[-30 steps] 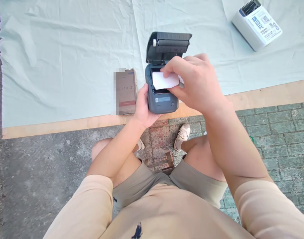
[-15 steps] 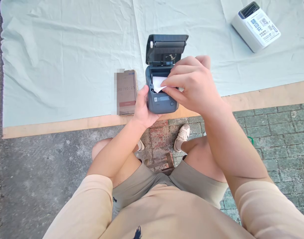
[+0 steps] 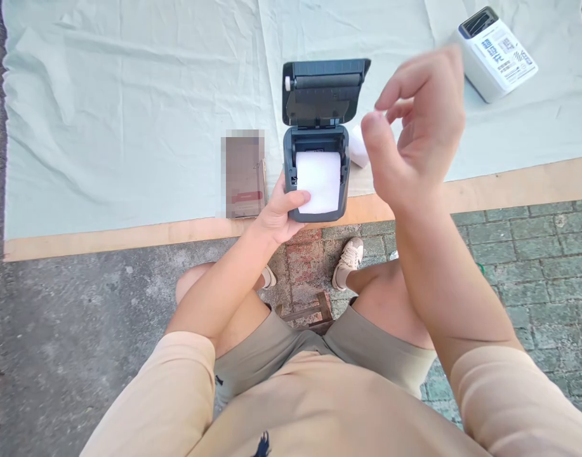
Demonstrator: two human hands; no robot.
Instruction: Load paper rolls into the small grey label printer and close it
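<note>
Our left hand [image 3: 278,212] pins the paper [image 3: 319,182] flat on the open printer [image 3: 317,171] at the table [image 3: 509,184] edge, while our right hand [image 3: 417,133] hovers empty, fingers loosely spread, up to its right.

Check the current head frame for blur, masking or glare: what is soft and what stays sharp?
Head view: the raised right hand is slightly motion-blurred; the phone is pixelated by a mask; the label printer, its white paper and the left hand are sharp; even daylight, no glare, no hard shadows.
</note>
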